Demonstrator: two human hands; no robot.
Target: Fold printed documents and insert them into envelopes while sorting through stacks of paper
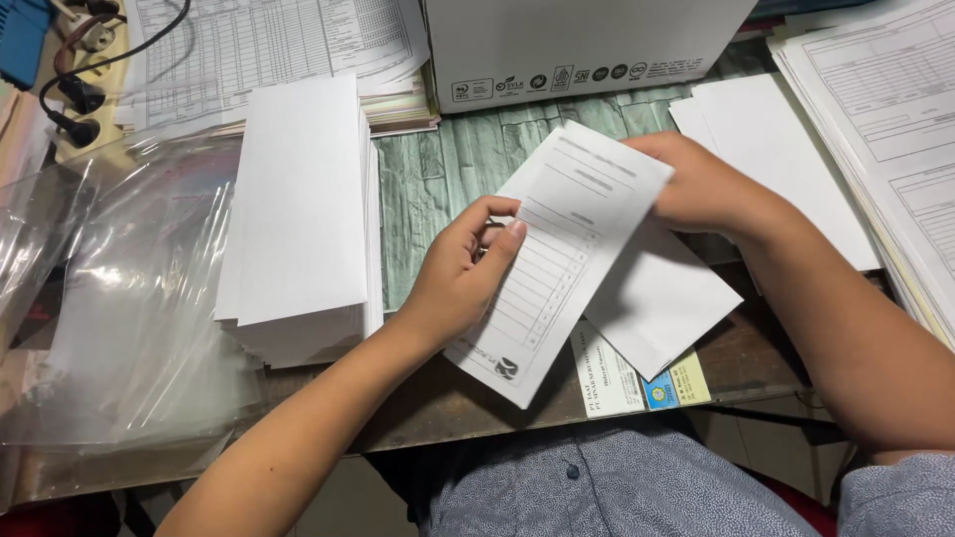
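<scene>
Head view: two hands (468,268), one form (567,249).

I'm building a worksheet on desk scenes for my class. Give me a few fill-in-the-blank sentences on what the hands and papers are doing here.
1. Both hands hold a folded printed ____ above the desk.
2. The left hand grips its ____ edge, the right hand its upper corner.
3. The stack of white envelopes lies to the ____ of the left hand.
4. Clear ____ sheeting covers the desk's left end.

Missing words: form; left; left; plastic
</scene>
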